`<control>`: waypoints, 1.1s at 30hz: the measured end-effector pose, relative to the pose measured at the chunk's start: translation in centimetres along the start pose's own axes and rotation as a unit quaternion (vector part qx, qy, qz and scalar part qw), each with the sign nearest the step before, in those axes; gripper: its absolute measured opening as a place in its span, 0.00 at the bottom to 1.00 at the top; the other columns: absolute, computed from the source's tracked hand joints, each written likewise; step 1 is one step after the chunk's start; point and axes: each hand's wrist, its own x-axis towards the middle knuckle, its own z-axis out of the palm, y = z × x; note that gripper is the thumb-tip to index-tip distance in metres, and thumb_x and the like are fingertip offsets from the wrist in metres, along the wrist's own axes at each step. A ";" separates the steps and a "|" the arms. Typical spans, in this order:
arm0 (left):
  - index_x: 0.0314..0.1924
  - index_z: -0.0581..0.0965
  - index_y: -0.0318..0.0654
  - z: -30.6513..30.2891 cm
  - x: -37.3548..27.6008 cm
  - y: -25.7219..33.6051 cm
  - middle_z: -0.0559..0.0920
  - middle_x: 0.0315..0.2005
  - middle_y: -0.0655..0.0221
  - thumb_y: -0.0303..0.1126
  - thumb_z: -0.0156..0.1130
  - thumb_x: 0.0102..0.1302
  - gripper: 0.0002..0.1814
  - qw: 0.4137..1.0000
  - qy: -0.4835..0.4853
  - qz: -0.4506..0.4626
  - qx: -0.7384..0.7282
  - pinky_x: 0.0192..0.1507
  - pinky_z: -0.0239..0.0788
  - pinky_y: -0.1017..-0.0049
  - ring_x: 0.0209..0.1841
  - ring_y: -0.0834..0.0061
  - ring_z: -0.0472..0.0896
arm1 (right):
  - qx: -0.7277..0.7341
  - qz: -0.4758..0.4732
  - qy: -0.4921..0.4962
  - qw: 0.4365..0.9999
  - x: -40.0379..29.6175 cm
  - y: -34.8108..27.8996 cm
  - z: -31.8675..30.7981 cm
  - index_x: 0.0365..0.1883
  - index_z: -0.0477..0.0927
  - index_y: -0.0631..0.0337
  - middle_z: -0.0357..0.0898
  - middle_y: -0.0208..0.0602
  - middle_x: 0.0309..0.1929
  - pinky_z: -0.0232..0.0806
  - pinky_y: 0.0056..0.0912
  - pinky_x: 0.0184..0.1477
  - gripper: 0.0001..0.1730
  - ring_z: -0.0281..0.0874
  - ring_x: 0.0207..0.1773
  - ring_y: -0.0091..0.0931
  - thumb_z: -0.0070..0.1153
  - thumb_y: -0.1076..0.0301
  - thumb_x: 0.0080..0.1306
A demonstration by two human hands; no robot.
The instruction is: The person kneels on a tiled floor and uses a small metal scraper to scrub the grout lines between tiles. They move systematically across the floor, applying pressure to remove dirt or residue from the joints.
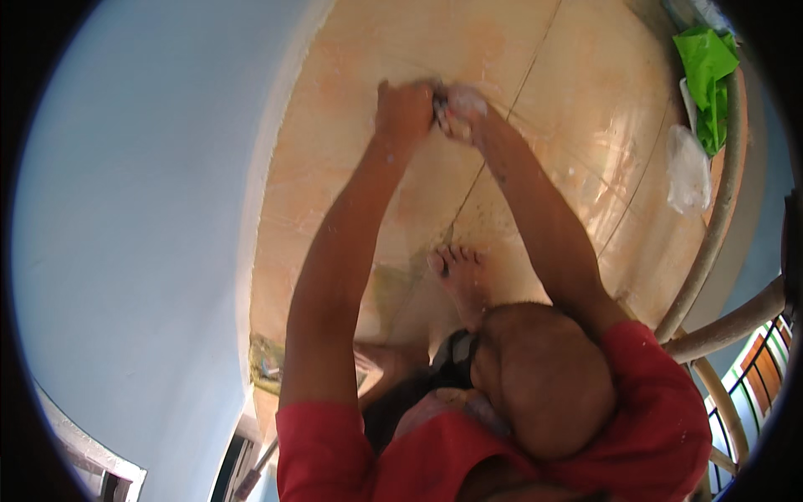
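My left hand [404,110] is closed in a fist at the upper middle, its knuckles against a small dark and pale bunched thing [441,112], perhaps a cloth. From the other side my right hand [467,110] grips the same thing; this hand is blurred and looks whitish, as if wet or coated. Both arms reach out over a shiny tan tiled floor [376,251]. Motion blur and the fingers hide most of the held thing, so its kind cannot be told.
A bare foot [464,276] rests on the floor below the hands. A pale blue wall [138,207] runs along the left. At the right are a green plastic bag [709,75], a clear plastic bag [689,169] and curved poles [715,232]. A bent knee [552,376] is close below.
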 end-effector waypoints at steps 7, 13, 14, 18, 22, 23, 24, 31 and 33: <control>0.54 0.85 0.51 -0.7 -0.7 0.5 0.90 0.39 0.62 0.34 0.69 0.62 0.19 0.994 0.083 0.023 -0.066 0.61 0.70 0.54 0.44 0.59 0.89 | 0.005 0.017 -0.055 0.998 3.0 -0.9 -1.4 0.35 0.80 0.52 0.76 0.29 0.25 0.64 0.32 0.23 0.08 0.73 0.25 0.22 0.53 0.63 0.74; 0.52 0.84 0.53 2.9 -2.1 0.0 0.90 0.42 0.64 0.34 0.59 0.70 0.13 0.992 0.126 0.013 -0.016 0.69 0.62 0.47 0.46 0.63 0.90 | -0.089 0.064 -0.006 0.994 -2.4 -2.0 1.4 0.32 0.79 0.54 0.75 0.29 0.23 0.62 0.33 0.19 0.16 0.70 0.22 0.23 0.50 0.56 0.77; 0.52 0.84 0.53 2.8 -1.5 -0.4 0.90 0.43 0.64 0.34 0.59 0.70 0.13 0.994 0.113 0.005 -0.004 0.70 0.62 0.47 0.46 0.63 0.90 | -0.089 0.034 -0.009 0.995 -1.3 -1.8 1.7 0.29 0.78 0.55 0.74 0.29 0.21 0.60 0.31 0.17 0.17 0.69 0.19 0.23 0.48 0.58 0.78; 0.54 0.83 0.55 -1.1 -0.6 0.3 0.90 0.44 0.65 0.33 0.58 0.71 0.15 1.000 0.009 0.000 -0.010 0.71 0.60 0.47 0.48 0.62 0.90 | 0.031 0.018 -0.003 0.999 -0.7 -2.4 1.5 0.28 0.77 0.57 0.73 0.29 0.19 0.59 0.31 0.15 0.19 0.67 0.16 0.23 0.45 0.61 0.79; 0.52 0.84 0.55 2.8 -2.7 -0.1 0.90 0.37 0.64 0.34 0.70 0.61 0.18 0.975 0.220 0.015 -0.008 0.61 0.70 0.54 0.44 0.60 0.89 | -0.079 0.090 -0.028 0.992 -3.2 -2.6 1.9 0.30 0.77 0.55 0.73 0.27 0.19 0.60 0.30 0.17 0.16 0.70 0.19 0.21 0.44 0.63 0.79; 0.53 0.84 0.54 2.7 -1.9 -0.8 0.90 0.40 0.65 0.34 0.66 0.64 0.16 0.988 0.155 0.005 0.017 0.64 0.67 0.52 0.45 0.61 0.89 | -0.077 0.064 -0.042 0.994 -1.9 -2.7 2.2 0.30 0.77 0.55 0.73 0.27 0.19 0.60 0.30 0.17 0.16 0.70 0.19 0.21 0.44 0.64 0.79; 0.53 0.84 0.53 0.0 -0.7 0.2 0.90 0.42 0.66 0.33 0.63 0.67 0.15 0.996 0.084 0.011 0.030 0.68 0.64 0.49 0.46 0.63 0.89 | -0.074 0.041 -0.035 0.996 0.1 -2.9 0.9 0.30 0.77 0.55 0.73 0.27 0.18 0.61 0.30 0.17 0.17 0.71 0.19 0.21 0.43 0.64 0.79; 0.55 0.83 0.52 5.2 -3.9 -1.4 0.89 0.44 0.64 0.31 0.68 0.62 0.19 0.985 0.173 -0.014 -0.004 0.61 0.70 0.54 0.45 0.60 0.89 | -0.159 0.039 -0.024 0.986 -3.0 -0.6 2.7 0.36 0.83 0.58 0.75 0.33 0.26 0.66 0.36 0.25 0.15 0.73 0.28 0.27 0.48 0.62 0.76; 0.56 0.82 0.51 4.3 -2.2 -0.7 0.89 0.45 0.65 0.31 0.67 0.63 0.20 0.980 0.197 0.012 0.000 0.59 0.70 0.55 0.44 0.60 0.89 | -0.156 0.037 -0.018 0.987 -1.6 -2.2 1.5 0.35 0.82 0.58 0.76 0.33 0.28 0.65 0.32 0.26 0.15 0.74 0.30 0.24 0.50 0.59 0.76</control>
